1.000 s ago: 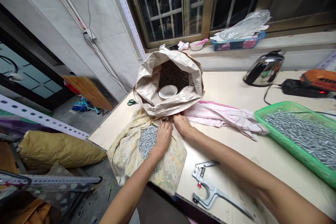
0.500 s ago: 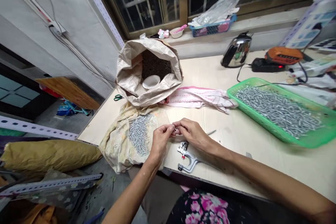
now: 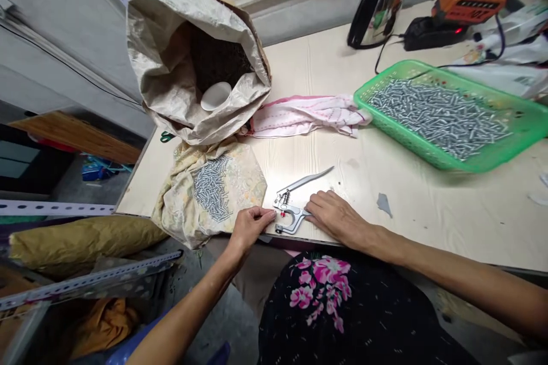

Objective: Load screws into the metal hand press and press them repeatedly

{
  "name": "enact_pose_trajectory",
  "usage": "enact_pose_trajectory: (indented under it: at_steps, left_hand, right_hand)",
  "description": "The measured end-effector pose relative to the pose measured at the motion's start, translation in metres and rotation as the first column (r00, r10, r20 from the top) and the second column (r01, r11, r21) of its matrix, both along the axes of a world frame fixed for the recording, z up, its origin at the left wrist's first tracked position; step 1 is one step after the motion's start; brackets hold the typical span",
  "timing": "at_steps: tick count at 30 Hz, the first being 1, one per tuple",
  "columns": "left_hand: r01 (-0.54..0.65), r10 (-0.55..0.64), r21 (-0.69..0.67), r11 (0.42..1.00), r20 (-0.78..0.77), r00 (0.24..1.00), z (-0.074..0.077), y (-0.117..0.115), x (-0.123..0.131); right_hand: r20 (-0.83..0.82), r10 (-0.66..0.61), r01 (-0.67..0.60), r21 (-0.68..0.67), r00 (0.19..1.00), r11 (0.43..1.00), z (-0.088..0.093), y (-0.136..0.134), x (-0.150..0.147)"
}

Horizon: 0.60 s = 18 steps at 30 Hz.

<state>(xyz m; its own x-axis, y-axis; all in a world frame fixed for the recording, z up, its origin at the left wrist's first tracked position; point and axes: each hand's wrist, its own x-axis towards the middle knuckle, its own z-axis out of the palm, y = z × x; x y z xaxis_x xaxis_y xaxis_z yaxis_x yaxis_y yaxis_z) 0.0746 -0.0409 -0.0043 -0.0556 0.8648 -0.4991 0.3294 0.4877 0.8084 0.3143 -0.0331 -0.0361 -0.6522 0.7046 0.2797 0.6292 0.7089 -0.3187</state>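
A pair of snap-fastener pliers (image 3: 293,223) lies on the table near its front edge, with a spring, a red tip and a curved jaw. Its upper handle (image 3: 306,180) angles away to the upper right. My right hand (image 3: 336,215) is closed over the lower handle, hiding most of it. Just left of the jaw, my left hand (image 3: 252,227) is pinched together; whatever sits in the fingertips is too small to make out. A heap of small silvery metal pieces (image 3: 212,189) rests on a patterned cloth (image 3: 246,174) beyond my left hand.
A green basket (image 3: 454,162) of similar metal pieces stands at the right. Behind the cloth is a large open sack (image 3: 149,51) with a white bowl (image 3: 216,96) inside. A pink-white towel (image 3: 308,117), a kettle (image 3: 379,3) and an orange battery (image 3: 468,3) are farther back.
My hands, earlier together at the fingertips above the table, are now apart. The right has gone down onto the pliers' handle; the left stays pinched by the jaw. The view has tilted downward.
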Motion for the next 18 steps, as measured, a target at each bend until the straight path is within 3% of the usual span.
enact_pose_trajectory:
  at_steps: [4, 10, 18]
  left_hand:
    - [0.085, -0.084, 0.019, 0.996, -0.077, 0.993, -0.002, -0.0012, 0.0025]
    - [0.105, -0.103, 0.013, 0.994, -0.111, 0.988, 0.0001, -0.0019, 0.0057]
    - [0.198, -0.194, 0.0, 0.98, -0.201, 0.96, 0.003, 0.0038, 0.0085]
  right_hand:
    - [-0.042, -0.005, 0.01, 0.126, 0.999, 0.992, -0.0005, -0.0019, -0.0022]
    - [0.003, 0.009, -0.01, 0.186, 1.0, 0.983, 0.0058, -0.0058, 0.0023]
    - [0.015, 0.009, -0.009, 0.027, 1.0, 1.0, -0.0006, -0.0058, 0.0052]
